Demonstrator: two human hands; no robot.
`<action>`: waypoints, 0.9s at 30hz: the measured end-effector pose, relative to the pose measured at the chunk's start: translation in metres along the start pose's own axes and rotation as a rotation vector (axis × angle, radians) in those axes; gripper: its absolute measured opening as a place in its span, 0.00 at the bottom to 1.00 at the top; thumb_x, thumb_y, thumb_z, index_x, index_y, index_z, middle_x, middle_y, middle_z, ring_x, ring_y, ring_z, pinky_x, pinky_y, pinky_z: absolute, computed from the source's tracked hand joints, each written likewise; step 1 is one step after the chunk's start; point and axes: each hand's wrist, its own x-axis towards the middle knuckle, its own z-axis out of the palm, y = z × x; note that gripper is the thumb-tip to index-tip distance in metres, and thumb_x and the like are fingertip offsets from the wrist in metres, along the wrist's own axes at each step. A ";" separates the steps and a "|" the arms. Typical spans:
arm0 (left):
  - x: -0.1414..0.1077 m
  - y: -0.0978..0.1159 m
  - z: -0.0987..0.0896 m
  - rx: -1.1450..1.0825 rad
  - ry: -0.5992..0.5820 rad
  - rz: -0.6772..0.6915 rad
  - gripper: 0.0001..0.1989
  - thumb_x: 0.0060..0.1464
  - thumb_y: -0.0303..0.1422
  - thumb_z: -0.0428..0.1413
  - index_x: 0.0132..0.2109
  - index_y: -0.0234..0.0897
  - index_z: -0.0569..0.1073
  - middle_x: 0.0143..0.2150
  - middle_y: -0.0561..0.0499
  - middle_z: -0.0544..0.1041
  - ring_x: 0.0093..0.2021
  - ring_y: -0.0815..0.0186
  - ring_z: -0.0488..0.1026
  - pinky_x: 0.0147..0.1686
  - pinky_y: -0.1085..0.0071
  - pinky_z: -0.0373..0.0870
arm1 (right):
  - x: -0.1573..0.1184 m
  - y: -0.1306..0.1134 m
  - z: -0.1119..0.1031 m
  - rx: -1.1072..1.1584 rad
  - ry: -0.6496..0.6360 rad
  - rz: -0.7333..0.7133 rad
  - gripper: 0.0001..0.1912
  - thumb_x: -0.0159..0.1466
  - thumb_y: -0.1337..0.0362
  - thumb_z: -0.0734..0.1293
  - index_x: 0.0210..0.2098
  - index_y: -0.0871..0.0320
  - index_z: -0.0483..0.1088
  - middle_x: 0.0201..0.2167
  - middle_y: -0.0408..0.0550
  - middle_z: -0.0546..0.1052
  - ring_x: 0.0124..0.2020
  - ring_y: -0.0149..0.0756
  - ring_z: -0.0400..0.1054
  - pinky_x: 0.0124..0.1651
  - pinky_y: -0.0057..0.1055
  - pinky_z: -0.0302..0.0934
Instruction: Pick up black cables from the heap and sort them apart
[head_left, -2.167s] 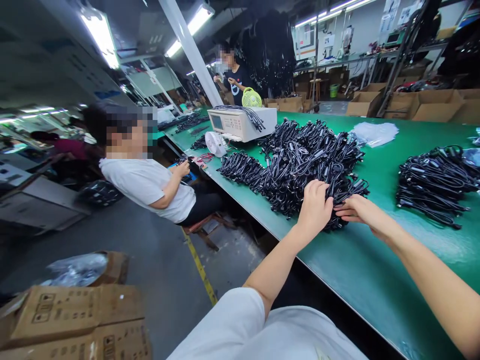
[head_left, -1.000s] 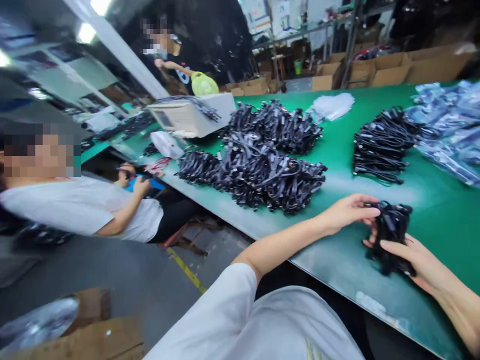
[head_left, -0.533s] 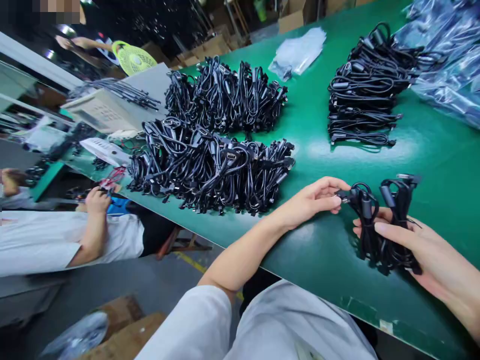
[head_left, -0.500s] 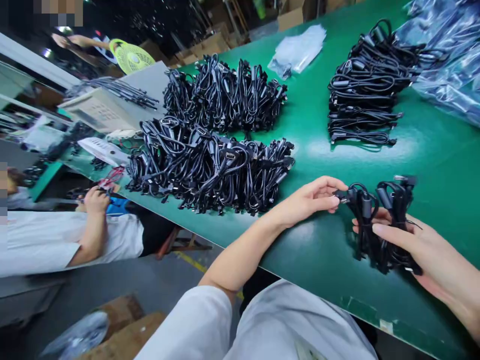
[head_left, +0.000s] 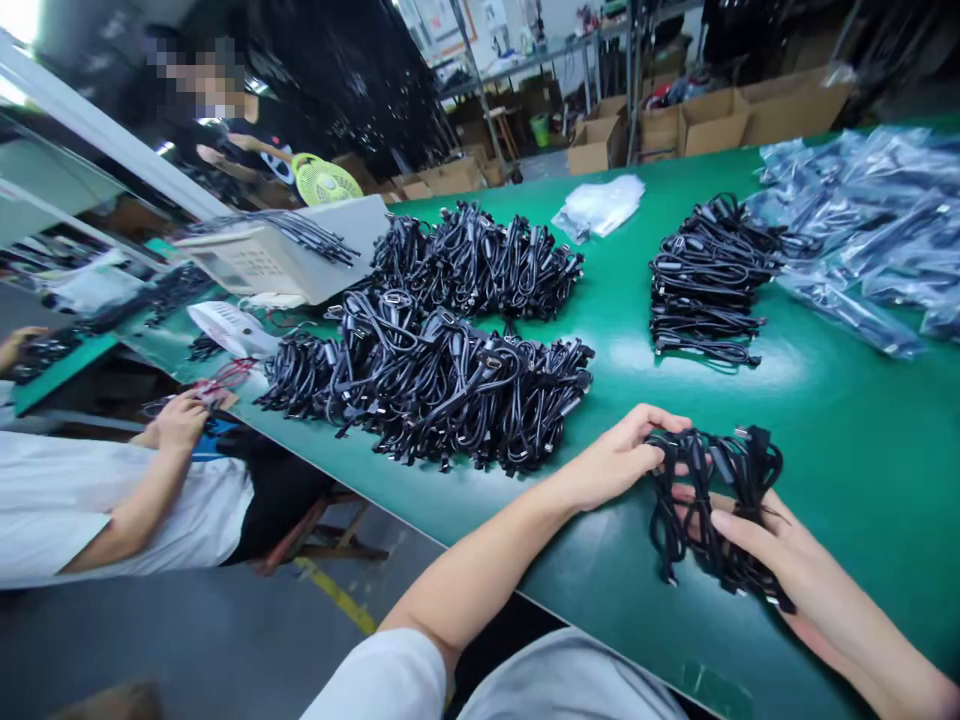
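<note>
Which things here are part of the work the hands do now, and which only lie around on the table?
In hand:
- left hand
- right hand
- cable bundle, held by both

Lying about:
- big cable heap
- far cable heap
- stacked cables
- bagged cables
- clear bags
- tester box
- green fan

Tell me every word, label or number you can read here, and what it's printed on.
No text can be read.
Posters on the far wall: print too blurred to read.
Cream machine: front panel markings too small to read.
Cardboard boxes: no legible print.
The cable bundle held by the left hand and right hand bears no visible label.
</note>
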 end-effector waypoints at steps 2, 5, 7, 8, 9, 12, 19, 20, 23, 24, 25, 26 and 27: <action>0.002 -0.001 0.000 -0.101 0.013 -0.014 0.15 0.53 0.23 0.49 0.48 0.37 0.66 0.67 0.42 0.64 0.61 0.62 0.70 0.57 0.61 0.70 | -0.001 -0.003 0.002 0.076 0.020 0.017 0.33 0.54 0.53 0.77 0.57 0.48 0.67 0.50 0.51 0.80 0.51 0.49 0.75 0.54 0.44 0.71; 0.004 -0.002 -0.006 -0.054 0.002 -0.060 0.16 0.52 0.23 0.47 0.48 0.36 0.68 0.63 0.41 0.68 0.53 0.61 0.75 0.52 0.59 0.74 | -0.004 -0.011 0.001 0.090 0.131 -0.066 0.28 0.51 0.52 0.79 0.48 0.51 0.71 0.43 0.50 0.82 0.43 0.46 0.78 0.46 0.38 0.74; 0.004 -0.002 -0.013 0.156 0.032 -0.030 0.17 0.52 0.21 0.45 0.48 0.34 0.70 0.57 0.41 0.73 0.54 0.61 0.75 0.56 0.57 0.71 | -0.007 -0.018 -0.002 0.078 0.181 -0.173 0.25 0.50 0.54 0.80 0.44 0.52 0.73 0.39 0.47 0.82 0.39 0.42 0.78 0.40 0.33 0.75; 0.004 -0.001 -0.015 0.281 0.050 0.009 0.18 0.52 0.21 0.44 0.48 0.34 0.71 0.56 0.42 0.74 0.56 0.61 0.73 0.60 0.56 0.67 | -0.009 -0.020 -0.004 0.070 0.180 -0.217 0.24 0.50 0.55 0.80 0.42 0.52 0.73 0.38 0.46 0.81 0.37 0.41 0.77 0.38 0.31 0.75; 0.003 -0.001 -0.016 0.400 0.064 0.053 0.18 0.53 0.21 0.44 0.48 0.35 0.71 0.56 0.43 0.74 0.60 0.62 0.70 0.64 0.57 0.63 | -0.010 -0.023 -0.004 0.063 0.167 -0.246 0.23 0.50 0.55 0.80 0.42 0.52 0.73 0.37 0.46 0.81 0.35 0.39 0.76 0.36 0.30 0.74; -0.002 0.003 -0.014 0.638 0.109 0.135 0.14 0.61 0.29 0.48 0.53 0.38 0.71 0.64 0.43 0.67 0.67 0.62 0.61 0.69 0.59 0.55 | -0.012 -0.023 -0.005 0.023 0.135 -0.226 0.24 0.48 0.55 0.81 0.41 0.53 0.74 0.34 0.45 0.81 0.33 0.36 0.75 0.35 0.26 0.72; -0.008 0.004 0.000 0.635 0.253 0.278 0.16 0.59 0.42 0.59 0.50 0.38 0.73 0.63 0.41 0.68 0.67 0.55 0.60 0.68 0.55 0.53 | -0.013 -0.015 0.002 -0.035 0.108 -0.133 0.29 0.44 0.52 0.82 0.43 0.52 0.76 0.37 0.50 0.83 0.34 0.40 0.77 0.37 0.31 0.74; -0.008 0.003 0.001 0.485 0.193 0.247 0.18 0.58 0.42 0.60 0.51 0.38 0.73 0.61 0.41 0.70 0.63 0.56 0.64 0.65 0.56 0.58 | -0.015 -0.015 0.003 -0.004 0.072 -0.112 0.28 0.44 0.52 0.82 0.43 0.51 0.76 0.36 0.51 0.83 0.32 0.42 0.77 0.36 0.33 0.74; -0.006 0.001 0.003 0.021 -0.055 0.058 0.23 0.56 0.44 0.61 0.54 0.37 0.70 0.50 0.44 0.75 0.45 0.64 0.73 0.47 0.65 0.70 | -0.017 -0.016 0.003 0.060 -0.029 -0.025 0.25 0.47 0.52 0.80 0.42 0.51 0.76 0.35 0.52 0.83 0.33 0.49 0.79 0.39 0.41 0.75; -0.006 0.000 0.003 -0.069 -0.095 0.016 0.23 0.55 0.45 0.62 0.52 0.36 0.71 0.47 0.46 0.75 0.40 0.67 0.72 0.42 0.68 0.70 | -0.016 -0.014 0.001 0.039 -0.034 0.000 0.24 0.48 0.51 0.80 0.42 0.51 0.76 0.36 0.52 0.83 0.36 0.51 0.79 0.41 0.43 0.75; -0.006 -0.001 0.004 -0.113 -0.099 -0.004 0.22 0.53 0.45 0.63 0.49 0.35 0.72 0.43 0.48 0.75 0.36 0.70 0.70 0.39 0.70 0.69 | -0.014 -0.012 -0.001 -0.018 -0.009 0.005 0.24 0.48 0.50 0.79 0.43 0.50 0.77 0.38 0.52 0.83 0.39 0.53 0.79 0.44 0.45 0.74; -0.006 -0.002 0.004 -0.122 -0.063 -0.009 0.20 0.51 0.44 0.65 0.44 0.35 0.72 0.39 0.50 0.74 0.33 0.72 0.68 0.37 0.72 0.68 | -0.012 -0.010 -0.004 -0.099 0.033 -0.016 0.25 0.48 0.49 0.79 0.44 0.49 0.77 0.41 0.51 0.83 0.44 0.54 0.78 0.48 0.46 0.73; -0.006 -0.003 0.004 -0.109 -0.006 -0.002 0.19 0.50 0.44 0.65 0.41 0.34 0.72 0.36 0.52 0.73 0.31 0.74 0.67 0.35 0.73 0.66 | -0.009 -0.007 -0.006 -0.184 0.078 -0.061 0.26 0.49 0.48 0.78 0.45 0.47 0.78 0.45 0.50 0.82 0.48 0.54 0.76 0.52 0.46 0.71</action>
